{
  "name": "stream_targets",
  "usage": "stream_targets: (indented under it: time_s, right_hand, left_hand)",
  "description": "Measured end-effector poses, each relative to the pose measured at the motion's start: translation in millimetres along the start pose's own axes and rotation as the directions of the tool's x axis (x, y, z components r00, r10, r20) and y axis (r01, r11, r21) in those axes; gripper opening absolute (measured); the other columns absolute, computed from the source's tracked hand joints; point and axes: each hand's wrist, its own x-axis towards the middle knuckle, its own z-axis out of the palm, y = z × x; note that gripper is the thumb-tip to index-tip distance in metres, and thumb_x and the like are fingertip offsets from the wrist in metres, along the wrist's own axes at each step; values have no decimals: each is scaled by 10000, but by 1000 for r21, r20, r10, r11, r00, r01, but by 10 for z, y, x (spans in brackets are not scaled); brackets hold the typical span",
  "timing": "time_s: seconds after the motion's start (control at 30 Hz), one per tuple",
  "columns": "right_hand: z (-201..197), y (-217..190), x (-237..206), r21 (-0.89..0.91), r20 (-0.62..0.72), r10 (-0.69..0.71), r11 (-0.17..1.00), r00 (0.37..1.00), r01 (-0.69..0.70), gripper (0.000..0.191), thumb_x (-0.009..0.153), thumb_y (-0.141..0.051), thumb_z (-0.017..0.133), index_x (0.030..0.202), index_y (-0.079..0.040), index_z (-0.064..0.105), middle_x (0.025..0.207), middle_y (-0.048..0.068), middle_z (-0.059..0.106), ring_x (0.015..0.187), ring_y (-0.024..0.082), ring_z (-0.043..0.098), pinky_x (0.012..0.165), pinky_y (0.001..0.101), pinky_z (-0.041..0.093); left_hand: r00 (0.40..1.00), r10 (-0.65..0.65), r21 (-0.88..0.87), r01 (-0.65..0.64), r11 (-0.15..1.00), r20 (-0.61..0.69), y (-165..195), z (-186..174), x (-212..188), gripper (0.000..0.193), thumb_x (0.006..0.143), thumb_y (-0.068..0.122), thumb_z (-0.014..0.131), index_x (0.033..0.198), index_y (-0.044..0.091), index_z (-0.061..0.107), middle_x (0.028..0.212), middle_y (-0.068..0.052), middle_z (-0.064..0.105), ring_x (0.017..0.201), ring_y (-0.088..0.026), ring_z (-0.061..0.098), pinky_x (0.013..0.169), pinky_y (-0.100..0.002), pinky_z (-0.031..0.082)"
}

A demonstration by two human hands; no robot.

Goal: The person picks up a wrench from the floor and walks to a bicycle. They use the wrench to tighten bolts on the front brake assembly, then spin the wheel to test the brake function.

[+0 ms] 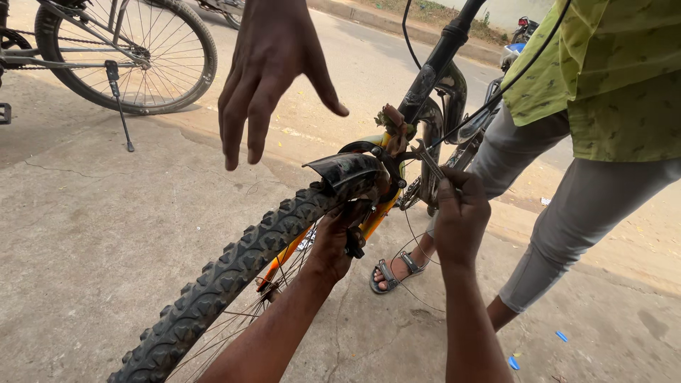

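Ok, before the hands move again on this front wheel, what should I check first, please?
1. Left hand grips the brake part under the black mudguard: ok.
2. Right hand holds the metal tool: ok.
3. Tool seated on its bolt: cannot tell, too small.
4. Other person's open hand apart from the tyre: ok, it hovers above.
5. Sandalled foot away from the wheel: not ok, it is close.

A roadside repair spot: cracked concrete ground (92, 234), road (362, 64), parked bicycle (128, 53).

A second bicycle's wheel (128, 53) and kickstand (118, 103) stand on concrete.
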Motion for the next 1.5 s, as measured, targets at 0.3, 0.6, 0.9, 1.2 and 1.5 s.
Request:
stream_targets:
  time_s: [0.3,0.6,0.9,1.2,1.5]
  right_hand:
    - [371,-827,1118,-637,592,99,666,800,389,218,891,-180,659,1052,-101,784,885,134,762,760,277,721,716,430,542]
    - [1074,-1161,1517,-727,685,410,430,602,535,226,921,-153,649,1109,-95,760,979,148,749,869,303,736,831,440,576]
    - [594,-375,-205,-378,112,-184,901,977,213,141,1051,-131,648,1169,-65,687,965,103,757,813,157,719,701,305,537]
    - [-37,-271,326,-189,164,-72,977,984,103,146,1028,-62,639,1148,-11,704,879,59,686,755,92,615,674,250,501]
    - [346,-776,1321,-587,702,273,745,658,318,224,927,-180,686,1111,-75,759,984,103,773,894,236,750,821,394,554]
  left_hand:
    - [1000,-2,-53,3,999,20,-16,-24,-9,298,871,260,816,1104,133,681,831,67,597,538,-28,444,492,-212,377]
    - [999,7,-13,-7,1000,-36,-21,-27,-13,344,827,254,814,1123,143,680,860,52,655,539,-37,480,493,-211,408]
    - [999,-24,-46,23,999,-22,-23,-48,-40,345,868,284,811,1103,73,672,773,27,600,540,-57,496,497,-233,427]
    - [999,-32,-35,30,999,-40,-10,19,-35,344,843,271,812,1102,83,684,760,29,597,506,-76,482,489,-265,420]
    - [999,-4,-19,3,1000,-50,-48,-13,2,385,843,292,821,1131,83,675,800,32,602,559,-68,485,519,-253,422]
